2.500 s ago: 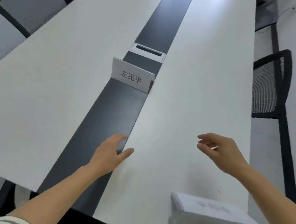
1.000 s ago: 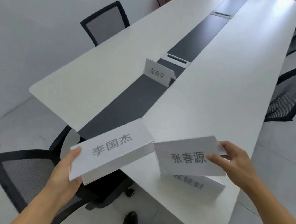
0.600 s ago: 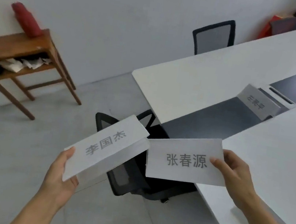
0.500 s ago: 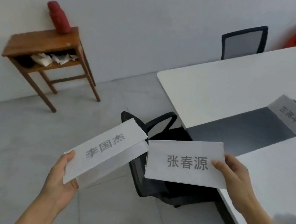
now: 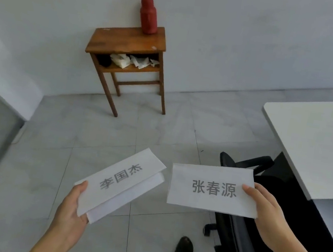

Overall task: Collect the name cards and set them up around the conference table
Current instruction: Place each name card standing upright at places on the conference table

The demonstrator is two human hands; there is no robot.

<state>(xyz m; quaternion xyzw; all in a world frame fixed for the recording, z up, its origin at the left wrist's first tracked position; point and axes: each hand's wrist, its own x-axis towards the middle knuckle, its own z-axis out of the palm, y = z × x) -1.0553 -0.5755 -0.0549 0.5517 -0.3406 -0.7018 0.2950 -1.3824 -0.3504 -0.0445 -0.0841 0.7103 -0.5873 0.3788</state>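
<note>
My left hand (image 5: 71, 213) grips a folded white name card (image 5: 119, 181) by its lower left corner; the card is tilted and shows three printed characters. My right hand (image 5: 264, 214) holds a second white name card (image 5: 212, 188) by its right edge, face up and level, also with three characters. Both cards hang in the air over the tiled floor, side by side and a little apart. A corner of the white conference table (image 5: 318, 146) shows at the right edge. The card standing on the table is out of view.
A small wooden side table (image 5: 128, 42) stands against the white wall with a red flask (image 5: 148, 15) on top and crumpled papers on its shelf. A black office chair (image 5: 257, 204) sits under the table's end. My shoe (image 5: 185, 244) is on the grey tiles.
The view has swung left, away from the conference table toward the wall and the wooden side table. Both hands keep the same cards in the same grip.
</note>
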